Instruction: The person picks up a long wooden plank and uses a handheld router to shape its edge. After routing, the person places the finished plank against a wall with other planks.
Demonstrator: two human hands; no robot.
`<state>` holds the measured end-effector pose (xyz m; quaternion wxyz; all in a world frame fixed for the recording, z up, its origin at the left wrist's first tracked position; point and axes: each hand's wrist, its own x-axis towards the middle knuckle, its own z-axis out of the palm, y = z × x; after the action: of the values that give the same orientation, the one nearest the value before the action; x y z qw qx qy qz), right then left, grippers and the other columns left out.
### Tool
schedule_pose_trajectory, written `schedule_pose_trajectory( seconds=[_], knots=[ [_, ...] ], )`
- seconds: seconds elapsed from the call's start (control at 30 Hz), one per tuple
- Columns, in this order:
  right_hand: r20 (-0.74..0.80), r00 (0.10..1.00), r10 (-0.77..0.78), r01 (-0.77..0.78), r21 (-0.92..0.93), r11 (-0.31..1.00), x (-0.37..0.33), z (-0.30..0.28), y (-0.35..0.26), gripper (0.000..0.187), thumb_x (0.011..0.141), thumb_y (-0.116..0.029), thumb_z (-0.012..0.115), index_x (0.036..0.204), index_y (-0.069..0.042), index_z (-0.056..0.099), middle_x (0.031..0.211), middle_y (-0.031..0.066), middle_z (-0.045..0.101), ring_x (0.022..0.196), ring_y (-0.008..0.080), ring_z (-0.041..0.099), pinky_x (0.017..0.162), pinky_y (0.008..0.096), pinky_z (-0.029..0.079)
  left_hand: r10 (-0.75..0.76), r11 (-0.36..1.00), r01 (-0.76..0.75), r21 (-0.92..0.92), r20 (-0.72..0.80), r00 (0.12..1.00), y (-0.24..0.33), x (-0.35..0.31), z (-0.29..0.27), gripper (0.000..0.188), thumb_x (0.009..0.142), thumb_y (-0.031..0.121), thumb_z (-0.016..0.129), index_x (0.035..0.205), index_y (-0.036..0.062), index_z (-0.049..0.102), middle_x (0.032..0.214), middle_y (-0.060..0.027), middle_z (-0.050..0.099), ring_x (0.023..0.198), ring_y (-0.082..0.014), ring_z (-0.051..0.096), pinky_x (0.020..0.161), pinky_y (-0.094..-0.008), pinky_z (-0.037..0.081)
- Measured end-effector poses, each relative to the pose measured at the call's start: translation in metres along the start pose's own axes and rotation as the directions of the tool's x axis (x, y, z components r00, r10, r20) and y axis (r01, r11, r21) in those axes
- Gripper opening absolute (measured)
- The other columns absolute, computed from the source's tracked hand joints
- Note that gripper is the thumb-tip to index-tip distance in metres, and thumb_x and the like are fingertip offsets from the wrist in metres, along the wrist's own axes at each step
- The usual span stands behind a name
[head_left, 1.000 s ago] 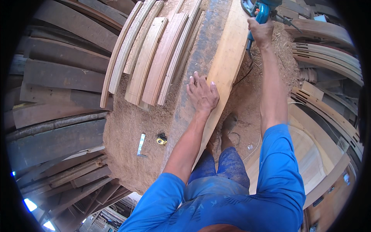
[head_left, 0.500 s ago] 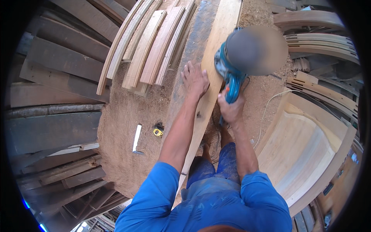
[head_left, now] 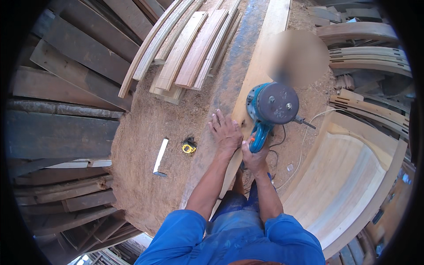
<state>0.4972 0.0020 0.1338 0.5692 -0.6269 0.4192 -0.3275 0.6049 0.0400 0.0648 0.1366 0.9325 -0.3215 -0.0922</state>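
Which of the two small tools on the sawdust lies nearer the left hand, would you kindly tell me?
The yellow-and-black tape measure; it lies between the left hand and the L-shaped tool.

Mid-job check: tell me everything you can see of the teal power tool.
The teal power tool has a rounded, hard-looking body topped by a flat dark disc with bolt heads. Its curved teal handle, bearing an orange-red button, points toward the person and is held in the right grip. A dark rod juts out rightward. It sits at the right edge of the pale plank; its underside is hidden. A blurred patch adjoins its far side. I can't tell whether it's running.
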Motion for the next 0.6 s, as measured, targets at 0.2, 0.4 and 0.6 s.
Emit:
schedule_pose_trajectory(
  seconds=[0.2,0.4,0.6],
  knots=[
    [-0.047,0.998,-0.032,0.031,-0.014,0.999,0.037,0.005,0.007,0.032,0.082,0.002,0.068,0.11,-0.003,0.053,0.083,0.0006,0.055,0.073,0.0087,0.055,0.071,0.0257,0.047,0.015,0.998,-0.014,0.059,-0.009,1.0,0.001,-0.002,-0.001,0.043,0.098,0.031,0.047,0.129,0.0027,0.057,0.153,-0.0278,0.038,0.142,-0.0469,0.033,0.118,-0.0613,0.019],
    [-0.089,0.996,-0.014,0.017,0.025,1.0,0.073,0.003,0.02,0.032,0.08,-0.004,0.072,0.108,0.0,0.057,0.092,0.0068,0.061,0.08,0.0145,0.062,0.075,0.0312,0.051,0.016,0.999,-0.015,0.03,-0.039,0.999,0.005,-0.002,-0.005,0.043,0.097,0.03,0.047,0.129,0.0026,0.057,0.152,-0.0289,0.038,0.142,-0.0477,0.033,0.117,-0.0617,0.019],
    [-0.114,0.993,-0.042,0.046,0.033,0.998,0.107,0.001,0.016,0.034,0.081,-0.001,0.071,0.11,-0.001,0.055,0.089,0.004,0.059,0.078,0.0115,0.06,0.074,0.029,0.05,-0.001,1.0,0.001,0.015,0.001,1.0,0.008,0.001,-0.008,0.044,0.097,0.03,0.047,0.131,0.0027,0.056,0.154,-0.0292,0.036,0.143,-0.0479,0.031,0.118,-0.061,0.017]
  ],
)
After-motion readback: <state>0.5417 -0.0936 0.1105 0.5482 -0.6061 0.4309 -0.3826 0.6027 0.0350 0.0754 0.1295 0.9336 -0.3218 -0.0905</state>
